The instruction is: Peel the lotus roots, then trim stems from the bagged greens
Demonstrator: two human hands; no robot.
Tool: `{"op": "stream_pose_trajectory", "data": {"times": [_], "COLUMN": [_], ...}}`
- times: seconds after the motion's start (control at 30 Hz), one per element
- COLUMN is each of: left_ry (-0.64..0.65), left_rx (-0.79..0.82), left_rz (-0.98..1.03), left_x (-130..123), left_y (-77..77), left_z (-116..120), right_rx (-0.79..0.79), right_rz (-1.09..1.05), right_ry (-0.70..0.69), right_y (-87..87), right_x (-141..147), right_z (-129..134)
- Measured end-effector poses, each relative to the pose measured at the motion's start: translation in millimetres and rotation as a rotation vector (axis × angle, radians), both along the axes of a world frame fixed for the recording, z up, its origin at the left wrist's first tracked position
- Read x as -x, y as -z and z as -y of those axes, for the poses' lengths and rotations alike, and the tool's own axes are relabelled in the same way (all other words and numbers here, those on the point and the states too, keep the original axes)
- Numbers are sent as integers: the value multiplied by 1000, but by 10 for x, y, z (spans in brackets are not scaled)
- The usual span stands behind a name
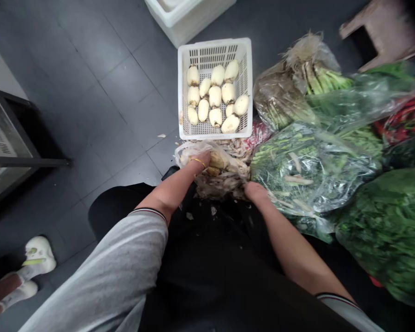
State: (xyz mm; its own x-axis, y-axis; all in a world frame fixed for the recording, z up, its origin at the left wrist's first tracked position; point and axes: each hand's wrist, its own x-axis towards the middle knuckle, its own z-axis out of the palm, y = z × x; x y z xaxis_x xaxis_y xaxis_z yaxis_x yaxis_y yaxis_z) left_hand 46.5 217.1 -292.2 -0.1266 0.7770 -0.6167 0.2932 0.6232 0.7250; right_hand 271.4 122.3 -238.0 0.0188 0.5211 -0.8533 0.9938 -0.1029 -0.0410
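Note:
A clear plastic bag (185,151) lies in front of me, holding brownish unpeeled lotus roots (217,162). My left hand (202,159), with a yellow band at its wrist, reaches into the bag by the roots; its fingertips are hidden. At the right side of the bag, my right hand (256,191) is closed, apparently on the bag's edge. Strips of peel (210,186) are piled between my hands. Just beyond the bag stands a white slotted basket (215,136) with several pale peeled lotus root pieces (215,96) inside.
Bagged leafy greens (314,161) and bundled green stalks (321,78) crowd the right side, with red peppers (410,115) at the edge. A white bin (190,23) and a stool (387,27) stand farther off. At left are a metal rack (27,161) and another person's white shoes (39,253).

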Motion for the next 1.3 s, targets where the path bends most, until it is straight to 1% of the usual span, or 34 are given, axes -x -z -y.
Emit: {"op": "stream_pose_trajectory", "data": {"times": [0.07,0.13,0.2,0.27,0.33,0.37,0.4,0.43,0.5,0.57,0.63,0.67,0.73,0.8,0.83,0.9,0.97,1.0,1.03,1.07,1.1,1.13,1.2,1.23,1.3], "left_ry": [211,360,478,712,982,1087,1150,1163,1164,1159,1117,1067,896,696,624,494,342,245,145,58,-6,-59,-133,-171,-256], "left_rx": [34,55,83,137,179,183,176,160,135,122,109,102,70,28,11,-32,-120,-185,-254,-311,-342,-353,-337,-333,-380], "left_rz": [-142,-239,-305,-351,-367,-362,-350,-333,-304,-260,-163,-68,195,492,617,821,985,1046,1090,1118,1134,1139,1123,1105,1062], "left_x": [192,415,605,720,757,753,740,722,680,624,532,467,309,147,78,-27,-101,-136,-171,-205,-233,-253,-252,-233,-177], "left_y": [-44,-61,-52,-24,13,29,41,46,29,-36,-161,-251,-499,-848,-1057,-1514,-1956,-2145,-2303,-2426,-2513,-2566,-2597,-2591,-2572], "left_z": [1,-15,-41,-69,-93,-102,-110,-117,-131,-154,-193,-221,-291,-366,-395,-415,-362,-310,-245,-174,-101,-31,96,154,262], "right_rx": [19,25,30,19,-20,-46,-71,-87,-84,-45,-4,6,-6,-54,-80,-115,-109,-103,-121,-167,-242,-337,-552,-646,-782], "right_rz": [85,121,123,100,75,66,61,57,22,-55,-155,-205,-301,-394,-464,-670,-897,-970,-994,-988,-968,-944,-905,-888,-847], "right_ry": [61,109,151,187,226,247,269,291,328,360,402,430,492,544,588,716,830,858,865,866,866,862,816,763,602], "right_y": [62,101,129,152,177,192,210,230,266,271,218,162,-4,-222,-335,-534,-675,-727,-773,-821,-878,-947,-1137,-1258,-1535], "right_x": [-254,-395,-410,-359,-309,-298,-296,-303,-328,-350,-360,-364,-378,-407,-424,-449,-445,-429,-406,-379,-351,-325,-278,-252,-170], "right_z": [7,50,95,106,71,41,8,-23,-70,-89,-85,-77,-50,2,41,137,238,282,323,363,404,450,549,595,653]}}
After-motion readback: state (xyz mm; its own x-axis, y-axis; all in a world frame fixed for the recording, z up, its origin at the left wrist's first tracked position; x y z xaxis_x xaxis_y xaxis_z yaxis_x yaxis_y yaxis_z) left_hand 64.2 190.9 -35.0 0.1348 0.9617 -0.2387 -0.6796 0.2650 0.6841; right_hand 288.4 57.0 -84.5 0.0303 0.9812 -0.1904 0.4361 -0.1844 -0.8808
